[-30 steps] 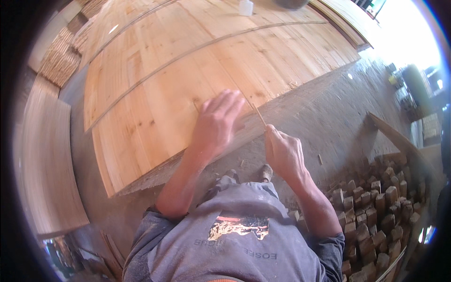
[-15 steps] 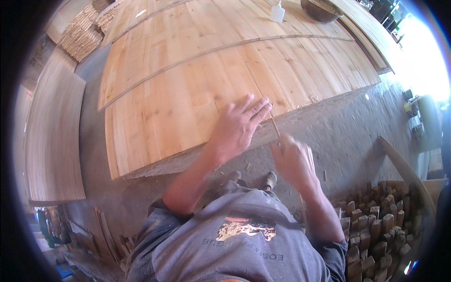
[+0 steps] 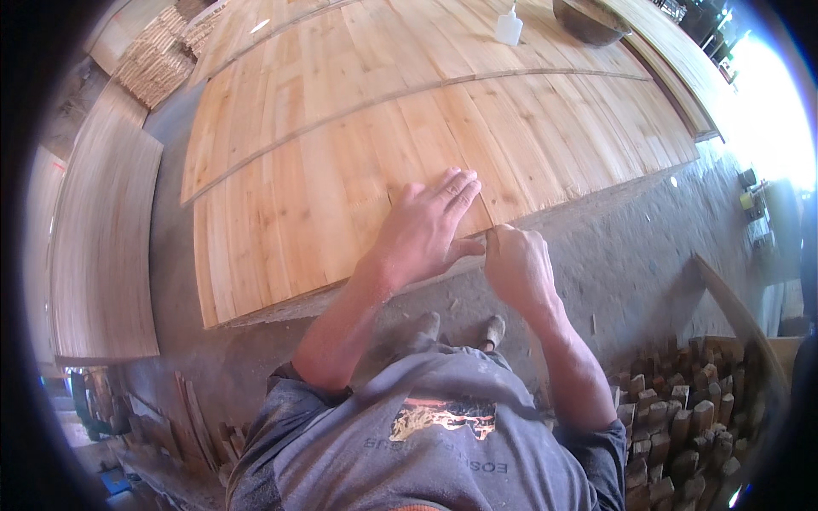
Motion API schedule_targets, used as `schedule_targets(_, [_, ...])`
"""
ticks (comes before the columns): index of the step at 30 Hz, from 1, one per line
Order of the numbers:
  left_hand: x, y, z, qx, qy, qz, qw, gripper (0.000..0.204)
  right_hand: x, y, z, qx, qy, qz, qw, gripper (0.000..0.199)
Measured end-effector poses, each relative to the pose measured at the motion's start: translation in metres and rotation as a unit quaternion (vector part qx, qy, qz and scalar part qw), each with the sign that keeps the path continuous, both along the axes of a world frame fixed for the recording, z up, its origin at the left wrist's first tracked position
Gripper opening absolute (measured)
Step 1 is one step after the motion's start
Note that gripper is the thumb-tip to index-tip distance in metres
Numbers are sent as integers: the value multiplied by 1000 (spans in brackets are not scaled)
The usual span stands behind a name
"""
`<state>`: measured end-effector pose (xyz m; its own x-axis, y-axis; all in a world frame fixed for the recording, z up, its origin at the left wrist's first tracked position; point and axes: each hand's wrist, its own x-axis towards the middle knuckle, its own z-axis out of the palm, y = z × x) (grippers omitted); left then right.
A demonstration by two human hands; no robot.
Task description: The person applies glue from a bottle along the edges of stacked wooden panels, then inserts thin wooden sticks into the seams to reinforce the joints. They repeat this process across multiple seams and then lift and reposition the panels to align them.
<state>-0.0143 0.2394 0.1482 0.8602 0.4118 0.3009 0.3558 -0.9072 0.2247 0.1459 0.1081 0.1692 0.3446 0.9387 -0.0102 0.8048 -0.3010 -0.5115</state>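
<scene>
A wide panel of joined pale wooden boards [image 3: 315, 204] lies before me, its near edge facing my body. My left hand [image 3: 423, 223] rests flat on it close to that edge, fingers stretched forward and thumb out to the right. Just right of the thumb, my right hand [image 3: 520, 266] is closed at the panel's edge around a thin wood strip [image 3: 489, 215]. Most of the strip is hidden by the fist; its visible end lies along a dark seam between two boards.
Beyond the front panel lie more panels, with a white squeeze bottle [image 3: 509, 28] and a dark bowl [image 3: 588, 23] on top. Stacked sheets [image 3: 102, 247] stand at left. Bundled wood pieces [image 3: 682, 417] fill the lower right, beside a leaning plank [image 3: 741, 315].
My right hand has moved forward and slightly left, up to the panel's edge, so less of the strip shows. My left hand stays on the panel, its thumb now farther from the fingers.
</scene>
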Motion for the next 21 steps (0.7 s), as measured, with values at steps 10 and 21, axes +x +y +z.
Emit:
schedule_targets(10, [7, -1, 3, 14, -4, 1, 1000, 91, 1, -36, -27, 96, 46, -3, 994, 24])
schedule_targets(21, [8, 1, 5, -2, 8, -2, 1000, 92, 4, -26, -24, 82, 41, 5, 996, 23])
